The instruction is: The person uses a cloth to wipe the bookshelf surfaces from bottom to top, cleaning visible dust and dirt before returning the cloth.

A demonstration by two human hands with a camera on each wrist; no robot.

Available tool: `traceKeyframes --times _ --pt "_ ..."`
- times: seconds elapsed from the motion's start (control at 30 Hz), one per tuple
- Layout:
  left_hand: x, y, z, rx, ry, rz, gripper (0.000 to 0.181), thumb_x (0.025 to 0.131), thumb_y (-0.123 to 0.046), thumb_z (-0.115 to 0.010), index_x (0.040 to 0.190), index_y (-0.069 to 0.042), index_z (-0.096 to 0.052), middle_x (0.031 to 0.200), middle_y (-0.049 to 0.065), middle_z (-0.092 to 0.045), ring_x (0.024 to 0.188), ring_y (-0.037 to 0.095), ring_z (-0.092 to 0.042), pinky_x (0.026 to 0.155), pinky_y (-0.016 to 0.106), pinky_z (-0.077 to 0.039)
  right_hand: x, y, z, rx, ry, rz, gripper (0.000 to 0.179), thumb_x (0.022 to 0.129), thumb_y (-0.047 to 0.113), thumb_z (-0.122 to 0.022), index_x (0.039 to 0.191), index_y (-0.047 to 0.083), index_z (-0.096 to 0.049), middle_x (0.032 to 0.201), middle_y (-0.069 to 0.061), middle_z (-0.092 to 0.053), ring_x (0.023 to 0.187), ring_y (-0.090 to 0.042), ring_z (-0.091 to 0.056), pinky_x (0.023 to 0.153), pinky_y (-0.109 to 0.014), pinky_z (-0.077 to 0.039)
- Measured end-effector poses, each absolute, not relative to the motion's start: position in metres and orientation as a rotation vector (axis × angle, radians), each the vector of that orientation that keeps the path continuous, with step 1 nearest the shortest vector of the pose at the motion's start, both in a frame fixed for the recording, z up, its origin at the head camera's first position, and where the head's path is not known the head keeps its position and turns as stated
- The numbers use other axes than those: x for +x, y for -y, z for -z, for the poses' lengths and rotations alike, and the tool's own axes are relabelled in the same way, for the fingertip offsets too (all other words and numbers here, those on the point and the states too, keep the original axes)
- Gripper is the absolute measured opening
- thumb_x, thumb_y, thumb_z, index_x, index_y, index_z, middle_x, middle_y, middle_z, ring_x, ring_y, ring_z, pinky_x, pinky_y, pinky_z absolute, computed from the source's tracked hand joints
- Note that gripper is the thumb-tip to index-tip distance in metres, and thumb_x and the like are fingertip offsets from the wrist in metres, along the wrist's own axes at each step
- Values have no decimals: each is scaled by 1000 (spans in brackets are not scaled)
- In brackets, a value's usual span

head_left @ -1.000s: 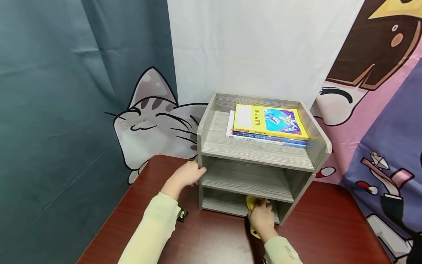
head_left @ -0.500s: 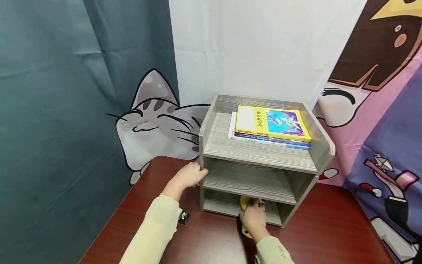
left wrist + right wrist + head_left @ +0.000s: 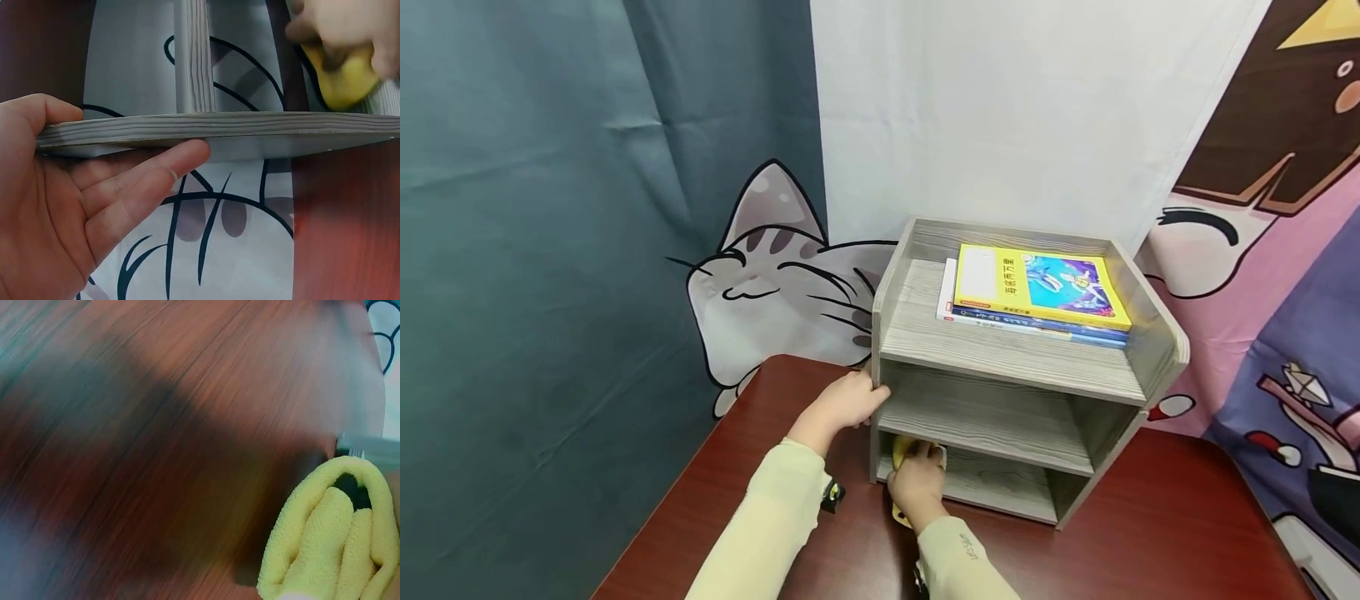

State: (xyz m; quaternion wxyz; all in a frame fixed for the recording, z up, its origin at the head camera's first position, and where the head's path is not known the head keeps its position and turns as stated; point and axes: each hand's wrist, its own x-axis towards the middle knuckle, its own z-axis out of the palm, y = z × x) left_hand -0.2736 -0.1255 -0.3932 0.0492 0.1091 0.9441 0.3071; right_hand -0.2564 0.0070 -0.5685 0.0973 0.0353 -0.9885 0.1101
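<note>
A grey wood-grain desk shelf (image 3: 1015, 358) stands on the table. My left hand (image 3: 848, 400) holds its left side panel; in the left wrist view, the thumb lies on one face of the panel (image 3: 250, 128) and the fingers on the other. At the left end of the lowest compartment, my right hand (image 3: 917, 483) grips a folded yellow cloth (image 3: 328, 544), fluffy like a towel. Part of that cloth sticks out in front of the bottom board. Close to the side panel, the right hand (image 3: 350, 25) appears blurred in the left wrist view.
Several stacked books (image 3: 1037, 287), a yellow one uppermost, lie on the shelf's top level. The middle compartment (image 3: 985, 412) has a bare board. Under the shelf is a reddish-brown table (image 3: 1142, 517). Printed curtains (image 3: 1000, 108) hang close behind.
My right hand has slid left with the yellow cloth, from the right part of the lowest compartment to its left end. The left hand keeps its hold. The head view has shifted slightly.
</note>
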Motion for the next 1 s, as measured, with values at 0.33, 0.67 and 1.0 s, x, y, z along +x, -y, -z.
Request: traceKeyframes --times 0.33,0.67,1.0 --pt "-274 125 393 319 -2865 -894 28 94 -29 -42 98 -7 -58 48 2 -55 48 25 -59 47 31 -43 -256 7 564 236 2989 -240 60 74 34 -69 124 5 -54 123 -23 -42 107 -44 -42 65 -45 -49" --pt "-273 128 391 326 -2891 -862 23 93 -28 -42 85 -11 -55 48 2 -56 42 16 -53 48 30 -43 -257 0 564 409 2874 -275 54 73 32 -72 116 2 -59 112 -21 -51 103 -43 -46 82 -46 -44" --pt "-274 126 392 314 -2874 -880 26 94 -29 -43 88 -9 -57 50 3 -57 42 17 -54 48 31 -43 -244 -2 565 441 2878 -230 56 67 30 -73 113 0 -61 115 -24 -46 96 -43 -47 58 -44 -50"
